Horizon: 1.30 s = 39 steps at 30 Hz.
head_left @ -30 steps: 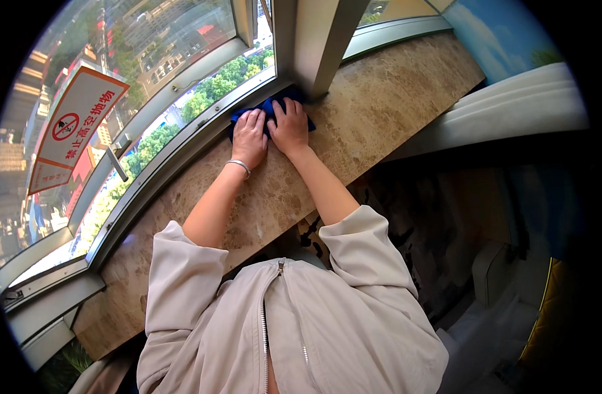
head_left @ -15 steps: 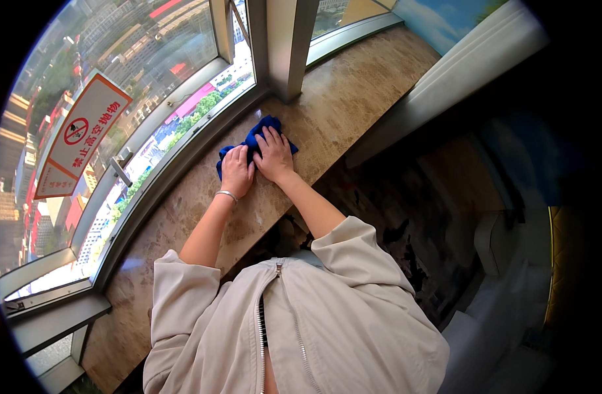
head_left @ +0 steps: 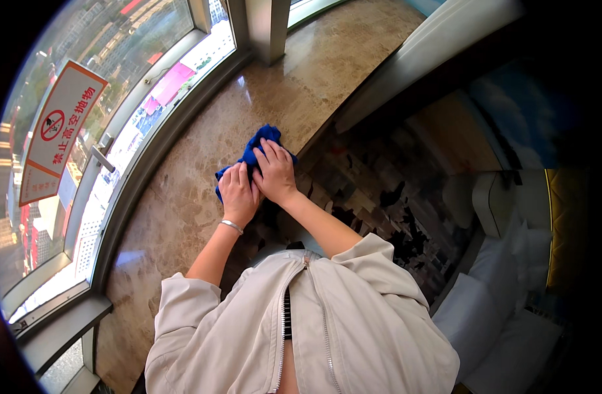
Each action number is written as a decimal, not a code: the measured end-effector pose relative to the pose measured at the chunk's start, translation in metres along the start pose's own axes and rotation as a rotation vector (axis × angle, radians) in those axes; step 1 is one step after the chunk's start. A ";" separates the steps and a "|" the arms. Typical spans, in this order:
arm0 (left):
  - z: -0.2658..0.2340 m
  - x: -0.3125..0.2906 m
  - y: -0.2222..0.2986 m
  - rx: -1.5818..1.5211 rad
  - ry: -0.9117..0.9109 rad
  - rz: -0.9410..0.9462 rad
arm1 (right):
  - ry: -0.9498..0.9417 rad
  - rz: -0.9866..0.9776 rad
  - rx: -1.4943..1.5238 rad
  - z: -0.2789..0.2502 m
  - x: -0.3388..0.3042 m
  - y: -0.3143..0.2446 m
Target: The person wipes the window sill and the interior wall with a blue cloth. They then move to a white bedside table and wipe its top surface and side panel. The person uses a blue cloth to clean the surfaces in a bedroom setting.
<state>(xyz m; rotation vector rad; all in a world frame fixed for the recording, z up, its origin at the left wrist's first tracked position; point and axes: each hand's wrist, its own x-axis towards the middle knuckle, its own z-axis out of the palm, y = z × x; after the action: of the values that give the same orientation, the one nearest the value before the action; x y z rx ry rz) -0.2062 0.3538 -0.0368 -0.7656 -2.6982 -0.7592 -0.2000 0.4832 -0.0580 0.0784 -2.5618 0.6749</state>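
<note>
A bunched blue cloth lies on the brown marble windowsill, near its room-side edge. My left hand presses on the cloth's left part with the fingers bent over it; a silver bangle circles that wrist. Close beside it, my right hand holds down the cloth's right part, fingers slightly apart and curled onto the fabric. The thumbs nearly meet between the hands. Both palms hide some of the cloth.
A curved window frame with a handle and a red-bordered sign runs along the left. A post rises at the far end. Right of the sill are a white curtain, patterned floor and white bedding.
Both hands have drawn the blue cloth away from the window side, toward the sill's room-side edge and nearer to my body. The view has shifted too.
</note>
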 end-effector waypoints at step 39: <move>0.172 0.251 0.113 -0.025 0.175 -0.398 | -0.180 -0.184 0.538 -0.055 0.188 0.270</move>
<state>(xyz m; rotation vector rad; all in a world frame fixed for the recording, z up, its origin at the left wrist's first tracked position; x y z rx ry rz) -0.3684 0.6347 -0.0448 -0.1508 -2.7107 -0.8981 -0.3881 0.7591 -0.0488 0.5664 -2.4218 1.3116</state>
